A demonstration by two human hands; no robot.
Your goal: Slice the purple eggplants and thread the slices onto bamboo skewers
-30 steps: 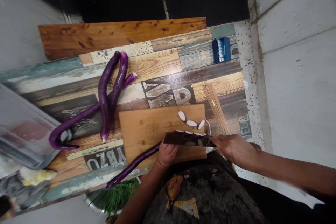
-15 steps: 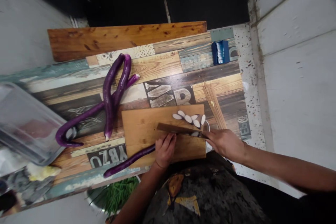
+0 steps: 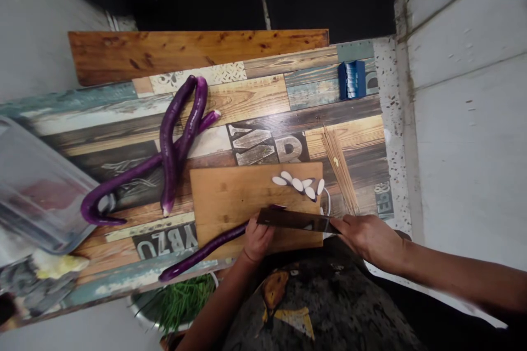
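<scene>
A long purple eggplant (image 3: 208, 248) lies across the lower left of the wooden cutting board (image 3: 222, 189), its far end running past the board's edge. My left hand (image 3: 258, 239) is closed around its right part. In my right hand (image 3: 368, 238) is the handle of a wide-bladed knife (image 3: 294, 220). The blade, tilted, lies over the fingertips of my left hand and hides the eggplant's cut end. A thin purple edge shows just behind the blade. Several white oval eggplant slices (image 3: 297, 185) rest at the board's upper right corner.
Whole eggplants (image 3: 167, 142) lie crossed left of the board. Thin wooden skewers (image 3: 341, 170) and a blue box (image 3: 352, 80) are to the right. A clear plastic container (image 3: 45, 192) stands far left; a bowl of green stalks (image 3: 183, 301) sits below the table edge.
The knife and my right hand have moved slightly toward me and to the right, and the blade now covers my left fingertips. My left hand keeps its hold on the eggplant.
</scene>
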